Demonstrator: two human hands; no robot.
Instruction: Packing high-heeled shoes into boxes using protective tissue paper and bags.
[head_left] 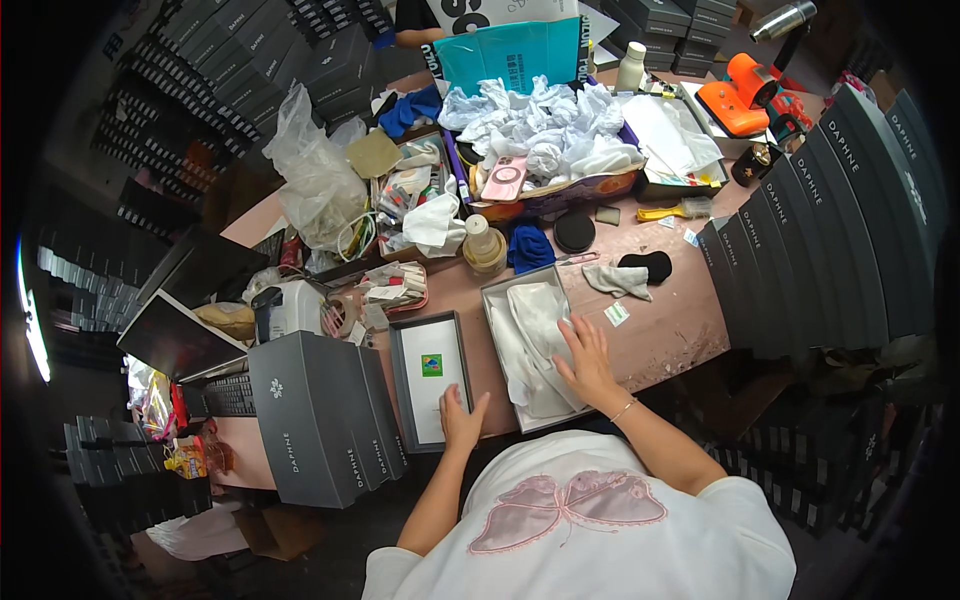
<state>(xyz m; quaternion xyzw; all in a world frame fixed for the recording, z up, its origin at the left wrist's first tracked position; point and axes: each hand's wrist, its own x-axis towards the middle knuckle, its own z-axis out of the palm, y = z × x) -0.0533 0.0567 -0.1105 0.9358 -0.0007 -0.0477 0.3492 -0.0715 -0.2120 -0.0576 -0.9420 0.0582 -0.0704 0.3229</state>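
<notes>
Lighting over my bench (660, 330) is even and fairly bright; it appears to come from overhead, diffuse; shadows under my hands are soft and short; no hard glare, only a mild sheen on the grey box lids (320, 410) at my left and a bright strip of light (30, 320) at the far left rim; the centre is sharp; the fisheye bends straight edges toward the rim; corners fall to black vignette; stacked boxes at the edges are dimmer and smeared.
</notes>
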